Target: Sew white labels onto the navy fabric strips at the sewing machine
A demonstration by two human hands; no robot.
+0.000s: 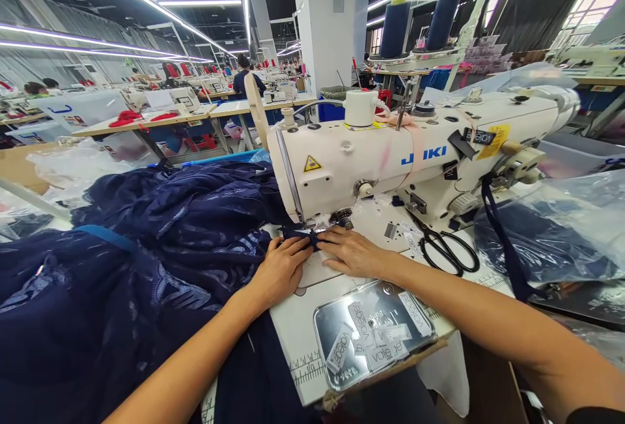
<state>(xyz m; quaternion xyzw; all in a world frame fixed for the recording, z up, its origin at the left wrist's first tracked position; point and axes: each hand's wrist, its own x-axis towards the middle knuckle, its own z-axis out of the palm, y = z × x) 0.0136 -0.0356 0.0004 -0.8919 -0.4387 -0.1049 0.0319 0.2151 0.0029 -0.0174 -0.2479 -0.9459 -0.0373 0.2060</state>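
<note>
Navy blue fabric (pixel 146 215) with pale embroidered patches lies heaped on the left, and a narrow end of it runs under the needle area of a white sewing machine (pixel 336 157). My left hand (pixel 283 268) rests on the table at that end, fingers stretched out over the cloth. From the other side my right hand (pixel 354 251) reaches in, its fingers extended flat against the fabric edge and its thumb apart. Both hands' fingertips are close together just in front of the presser foot, which is partly hidden.
Black scissors (pixel 446 251) lie right of the machine bed. A metal tray (pixel 327 346) with several printed labels stands at the table's front. Bagged dark fabric (pixel 556 235) is at the right. Two navy thread cones (pixel 394 27) stand behind. A person (pixel 244 79) sits farther back.
</note>
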